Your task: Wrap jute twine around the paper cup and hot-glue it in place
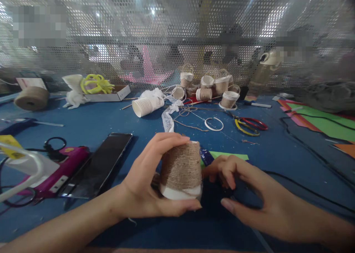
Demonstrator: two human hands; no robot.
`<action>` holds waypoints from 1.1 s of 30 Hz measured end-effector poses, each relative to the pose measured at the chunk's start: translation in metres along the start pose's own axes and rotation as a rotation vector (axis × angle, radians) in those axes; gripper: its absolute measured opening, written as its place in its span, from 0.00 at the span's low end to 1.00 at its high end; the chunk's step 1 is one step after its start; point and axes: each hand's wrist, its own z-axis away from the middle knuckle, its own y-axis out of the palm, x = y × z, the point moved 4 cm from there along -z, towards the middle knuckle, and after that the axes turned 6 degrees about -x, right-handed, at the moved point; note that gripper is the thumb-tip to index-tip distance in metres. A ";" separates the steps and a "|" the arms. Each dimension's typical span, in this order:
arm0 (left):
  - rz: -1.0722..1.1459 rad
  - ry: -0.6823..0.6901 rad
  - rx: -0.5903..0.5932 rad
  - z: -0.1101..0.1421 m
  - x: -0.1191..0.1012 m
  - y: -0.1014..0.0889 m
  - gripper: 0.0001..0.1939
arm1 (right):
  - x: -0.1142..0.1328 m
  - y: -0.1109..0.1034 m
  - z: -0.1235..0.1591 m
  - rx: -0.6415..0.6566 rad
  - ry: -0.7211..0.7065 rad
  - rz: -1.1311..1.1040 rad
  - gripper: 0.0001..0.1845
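My left hand (151, 179) is closed around a paper cup wrapped in jute twine (181, 168), fingers over its top and thumb under its white lower rim. Rows of twine cover most of the cup's side, and a white band shows at the bottom. Just right of the cup is my right hand (249, 194), thumb and fingers apart, its fingertips close to the cup's side; whether they touch it I cannot tell. Behind those fingers lie a shiny dark blue object (206, 157), partly hidden, and a light green paper strip (233, 155).
Twine-wrapped cups (222, 85) crowd the back beside stacked paper cups (142, 107) and white lace (168, 118). Scissors (248, 125) and a white ring (213, 124) lie behind my right hand. A phone (102, 164), a magenta device (69, 168) and a twine spool (31, 98) are left; coloured paper (324, 122) is right.
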 end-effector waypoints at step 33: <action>-0.041 -0.003 -0.053 -0.002 0.006 -0.007 0.43 | 0.019 -0.001 -0.017 -0.137 -0.381 -0.086 0.11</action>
